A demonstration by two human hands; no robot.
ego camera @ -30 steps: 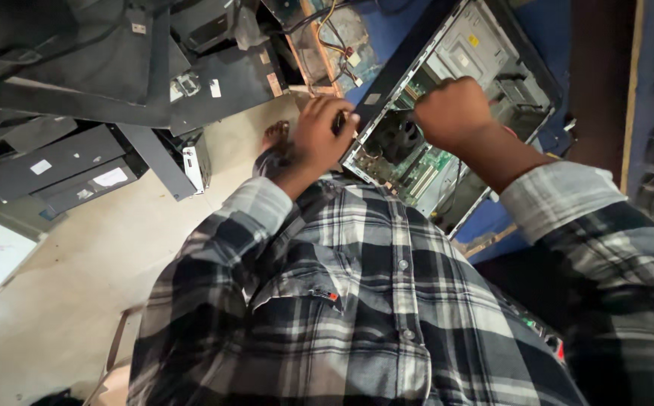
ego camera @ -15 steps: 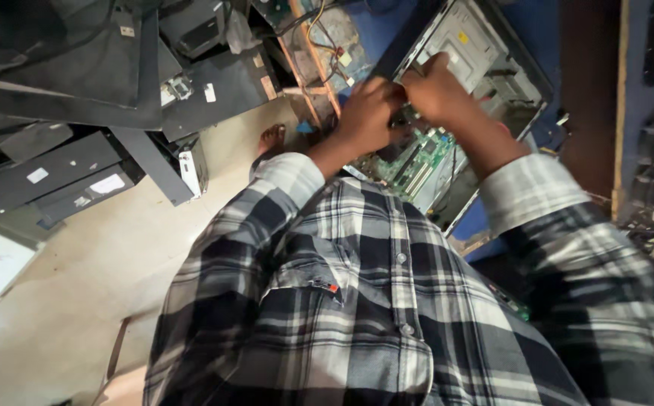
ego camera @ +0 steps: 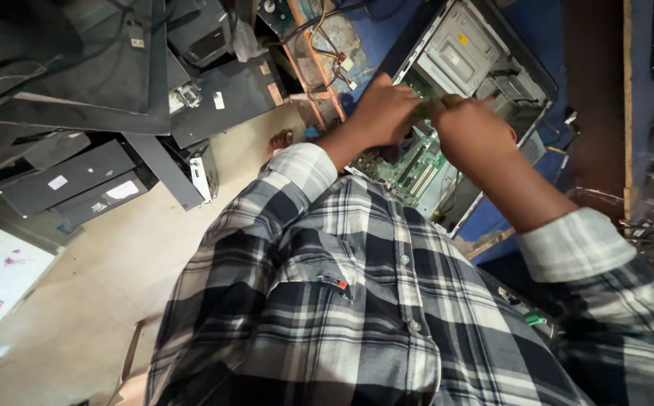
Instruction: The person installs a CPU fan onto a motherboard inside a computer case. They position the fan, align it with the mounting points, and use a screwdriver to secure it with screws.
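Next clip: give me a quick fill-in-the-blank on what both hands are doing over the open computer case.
1. Both hands meet over the open computer case, above its ____ circuit board.
2. The left hand and right hand pinch a thin green strip ____ them.
3. The person's shirt has a ____ pattern.
4. Dark flat units lie stacked on the ____ side of the picture.

Missing words: green; between; plaid; left
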